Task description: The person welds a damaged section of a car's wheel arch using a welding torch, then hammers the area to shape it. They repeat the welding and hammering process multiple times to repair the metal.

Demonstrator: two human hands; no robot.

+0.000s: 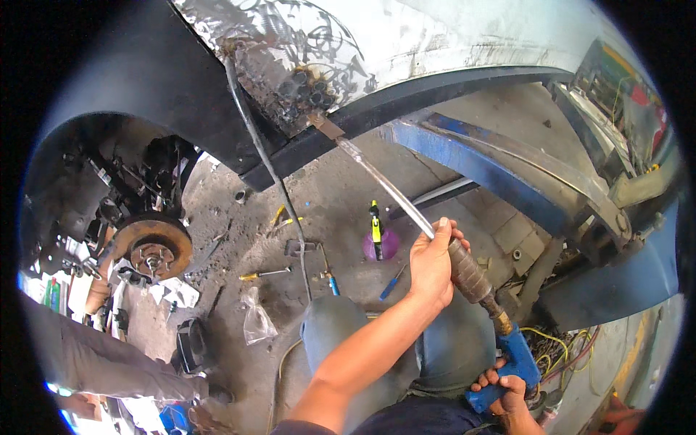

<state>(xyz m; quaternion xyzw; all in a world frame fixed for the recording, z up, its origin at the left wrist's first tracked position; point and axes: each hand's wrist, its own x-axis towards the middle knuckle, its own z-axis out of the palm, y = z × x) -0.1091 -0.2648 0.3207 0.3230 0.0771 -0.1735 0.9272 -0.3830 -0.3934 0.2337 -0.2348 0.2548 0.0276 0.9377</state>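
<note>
The left hand (pixel 433 264) was closed around the chisel tool (pixel 470 275), at the place where the metal rod (pixel 391 192) was joined to the brown ribbed sleeve (pixel 464 262); the thumb was laid along the rod side. The blue pistol handle (pixel 520 359) was gripped by the right hand (pixel 504 391), with the fingers curled around it. Whether a trigger was pressed could not be told.

The tool was held on a slant, and its rod was directed upward and to the left. The flat tip (pixel 328 128) was placed at the lower edge of a scorched patch (pixel 301 90) on the white body panel (pixel 449 36) of a vehicle; how firmly it was pressed could not be seen. Near this patch, a grey cable (pixel 257 138) was hung down along the dark panel (pixel 163 80).

On the floor below, a bottle with purple content (pixel 386 245) was topped by a yellow-green sprayer (pixel 375 217). To its left, a screwdriver (pixel 264 275) and a clear plastic bag (pixel 257 319) were seen lying, and a small blue tool (pixel 392 283) was left just below the bottle.

Farther to the left, a rusty brake disc (pixel 152 250) was exposed under the wheel arch. At the right, a long blue beam (pixel 486 170) was seen, and yellow hoses (pixel 562 351) were tangled behind the handle. At the lower left, the grey trouser leg (pixel 116 355) of another person was visible.
</note>
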